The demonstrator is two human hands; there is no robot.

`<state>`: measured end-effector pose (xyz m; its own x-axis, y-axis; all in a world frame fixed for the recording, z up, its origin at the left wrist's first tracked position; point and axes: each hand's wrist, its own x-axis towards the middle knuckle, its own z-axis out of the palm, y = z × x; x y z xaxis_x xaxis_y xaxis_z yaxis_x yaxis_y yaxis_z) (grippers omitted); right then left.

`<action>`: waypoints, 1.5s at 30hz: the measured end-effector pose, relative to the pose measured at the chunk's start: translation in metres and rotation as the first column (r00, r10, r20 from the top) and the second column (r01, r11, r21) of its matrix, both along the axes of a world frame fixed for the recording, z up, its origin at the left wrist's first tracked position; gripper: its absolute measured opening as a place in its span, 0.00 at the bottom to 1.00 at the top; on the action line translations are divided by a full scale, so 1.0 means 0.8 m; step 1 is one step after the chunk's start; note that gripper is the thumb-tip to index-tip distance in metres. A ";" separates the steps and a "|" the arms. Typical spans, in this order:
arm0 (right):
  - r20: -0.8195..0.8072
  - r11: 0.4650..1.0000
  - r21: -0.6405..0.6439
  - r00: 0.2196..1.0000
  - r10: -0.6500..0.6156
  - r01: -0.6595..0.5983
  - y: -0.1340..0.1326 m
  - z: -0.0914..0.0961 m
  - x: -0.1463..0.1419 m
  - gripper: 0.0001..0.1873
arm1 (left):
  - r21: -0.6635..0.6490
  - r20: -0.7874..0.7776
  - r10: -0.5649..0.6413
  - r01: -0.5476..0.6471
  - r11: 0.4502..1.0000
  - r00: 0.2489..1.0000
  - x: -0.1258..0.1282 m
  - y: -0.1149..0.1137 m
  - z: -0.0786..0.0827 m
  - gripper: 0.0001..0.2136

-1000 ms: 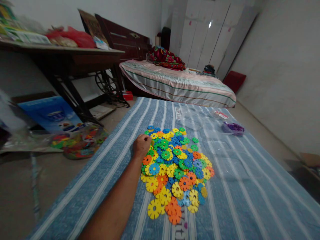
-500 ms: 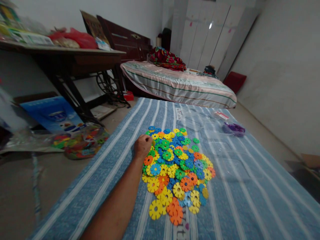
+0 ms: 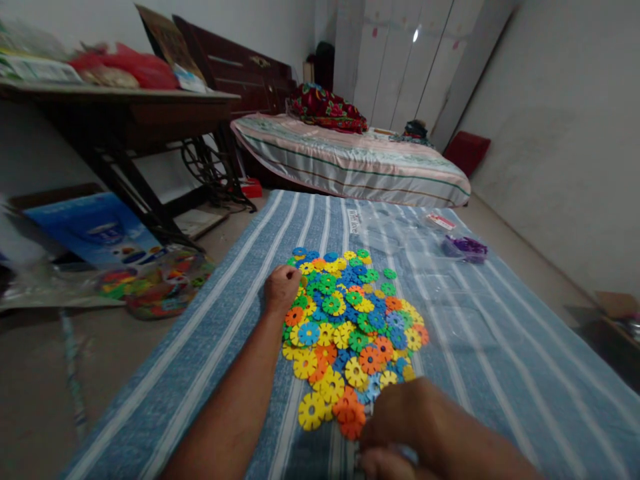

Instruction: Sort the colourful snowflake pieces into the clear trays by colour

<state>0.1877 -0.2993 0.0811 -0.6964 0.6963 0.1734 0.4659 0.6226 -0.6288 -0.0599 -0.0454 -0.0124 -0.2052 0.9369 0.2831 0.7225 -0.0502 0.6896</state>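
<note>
A loose pile of flower-shaped plastic discs point(image 3: 345, 320) in yellow, green, blue and orange lies on the striped cloth point(image 3: 210, 347). My left hand point(image 3: 283, 288) rests at the pile's upper left edge with its fingers curled in; whatever they may hold is hidden. At the bottom of the view, my right hand point(image 3: 405, 423) is closed over the near right end of the pile, slightly blurred. A small greyish-blue bit shows by its fingers, too unclear to name.
Clear plastic packaging point(image 3: 450, 300) lies on the cloth to the right, with a tub of purple pieces point(image 3: 466, 248) and a small red-and-white card point(image 3: 441, 221) beyond. At left stand a sewing-machine table point(image 3: 130, 100) and bagged colourful pieces point(image 3: 165, 287). A bed point(image 3: 360, 157) stands behind.
My right hand has come into view from the bottom right, covering the near right end of the pile. My left hand stays curled by the pile. The view has shifted slightly.
</note>
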 end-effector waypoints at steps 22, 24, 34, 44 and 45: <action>-0.187 0.477 0.468 0.611 -0.769 0.744 0.058 -0.154 0.025 0.10 | 0.001 0.026 -0.005 0.005 1.000 1.000 -0.003 0.002 -0.001 0.08; -0.192 0.483 0.464 0.616 -0.764 0.743 0.058 -0.154 0.024 0.10 | 0.003 0.031 -0.012 0.012 1.000 0.999 -0.003 0.001 -0.002 0.08; -0.280 0.469 0.431 0.608 -0.743 0.771 0.056 -0.160 0.028 0.09 | 0.019 0.040 -0.028 0.028 0.999 0.999 -0.006 0.004 -0.007 0.09; -0.283 0.487 0.413 0.617 -0.735 0.770 0.055 -0.157 0.030 0.09 | 0.038 0.059 -0.043 0.040 0.998 0.997 -0.008 0.004 -0.010 0.10; -0.283 0.488 0.415 0.619 -0.733 0.768 0.055 -0.156 0.030 0.09 | 0.035 0.061 -0.042 0.040 0.999 0.997 -0.007 0.004 -0.010 0.10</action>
